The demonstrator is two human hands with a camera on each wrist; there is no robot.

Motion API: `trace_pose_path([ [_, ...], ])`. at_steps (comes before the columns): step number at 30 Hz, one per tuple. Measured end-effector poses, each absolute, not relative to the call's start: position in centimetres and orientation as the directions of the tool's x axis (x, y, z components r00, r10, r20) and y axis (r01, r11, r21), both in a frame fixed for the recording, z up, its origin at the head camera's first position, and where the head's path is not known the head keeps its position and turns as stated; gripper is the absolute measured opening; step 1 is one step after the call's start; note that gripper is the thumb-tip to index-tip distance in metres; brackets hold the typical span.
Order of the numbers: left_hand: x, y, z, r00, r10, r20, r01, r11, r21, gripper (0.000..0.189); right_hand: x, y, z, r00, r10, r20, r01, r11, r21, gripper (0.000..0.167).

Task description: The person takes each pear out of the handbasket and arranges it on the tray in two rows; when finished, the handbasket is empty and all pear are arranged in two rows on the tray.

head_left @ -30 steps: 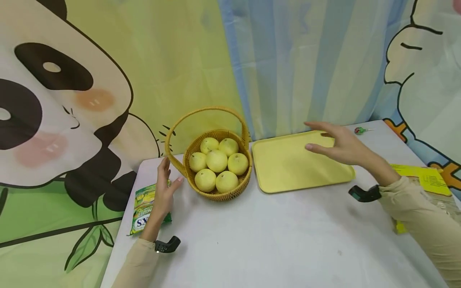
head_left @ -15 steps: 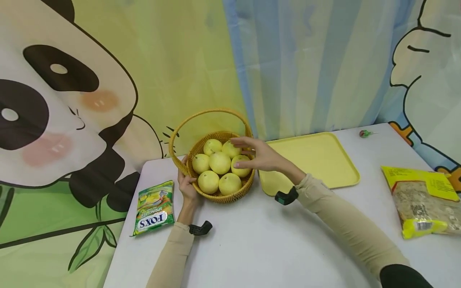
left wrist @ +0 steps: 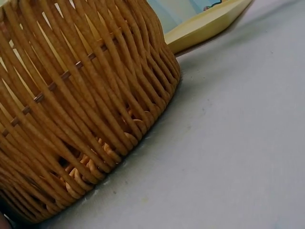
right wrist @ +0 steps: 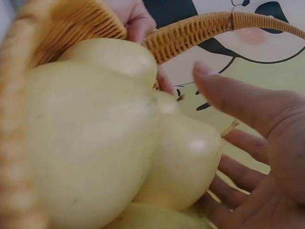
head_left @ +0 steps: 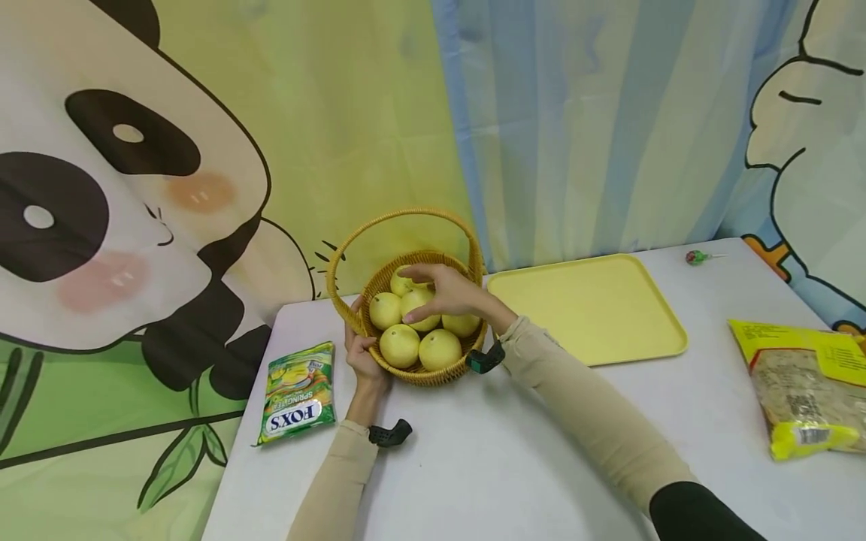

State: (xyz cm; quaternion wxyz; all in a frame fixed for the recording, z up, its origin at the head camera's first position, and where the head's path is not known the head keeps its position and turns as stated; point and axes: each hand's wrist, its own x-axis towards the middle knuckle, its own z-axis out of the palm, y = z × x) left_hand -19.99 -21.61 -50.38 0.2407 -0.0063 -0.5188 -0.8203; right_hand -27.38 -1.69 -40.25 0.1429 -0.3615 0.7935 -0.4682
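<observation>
A wicker basket [head_left: 433, 378] with a tall arched handle stands near the back of the table, holding several pale yellow pears [head_left: 399, 346]. My left hand [head_left: 365, 364] grips the basket's left side, thumb at the rim and fingers behind the wall. The woven wall [left wrist: 86, 105] fills much of the left wrist view. Over the pears reaches my right hand [head_left: 449, 293], thumb and fingers spread. In the right wrist view its fingers [right wrist: 238, 171] lie along the far side of a stemmed pear [right wrist: 183, 162], and the thumb stands apart from the fruit.
A yellow tray [head_left: 629, 315] lies right of the basket, partly behind my right forearm. A green Fox's candy bag [head_left: 298, 394] is at left. A bag of oat-like flakes [head_left: 798, 391] lies at right, with a lollipop [head_left: 697, 258] farther back. Printed curtains [head_left: 555, 150] border the table.
My left hand has moved from beside the candy bag to the basket and taken hold of it. My right hand has swung left from above the tray to over the pears.
</observation>
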Motion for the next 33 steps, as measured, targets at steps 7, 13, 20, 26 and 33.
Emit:
trace_pose_path([
  [7,-19.9,-21.4,-50.8,-0.874,-0.410,0.262,0.414,-0.345,0.842,0.086,-27.8,-2.6,-40.6,-0.706,-0.708,0.023,-0.526,0.501,-0.687,0.081],
  [13,-20.0,-21.2,-50.9,-0.867,-0.411,0.281,0.429,-0.330,0.841,0.085,-27.5,-2.8,-40.6,-0.720,-0.693,0.034,-0.546,0.536,-0.644,0.073],
  [20,-20.1,-21.1,-51.0,-0.866,-0.409,0.288,0.429,-0.312,0.848,0.084,-26.5,-2.1,-40.5,-0.750,-0.635,0.185,-0.549,0.441,-0.710,0.070],
  [26,-20.0,-21.1,-51.2,-0.865,-0.412,0.287,0.424,-0.295,0.856,0.085,-25.7,-0.4,-40.6,-0.774,-0.561,0.293,-0.541,0.345,-0.767,0.068],
  [33,-20.2,-21.5,-51.3,-0.859,-0.409,0.309,0.434,-0.261,0.862,0.089,-25.1,2.9,-39.9,-0.781,-0.563,0.270,-0.433,0.176,-0.884,0.069],
])
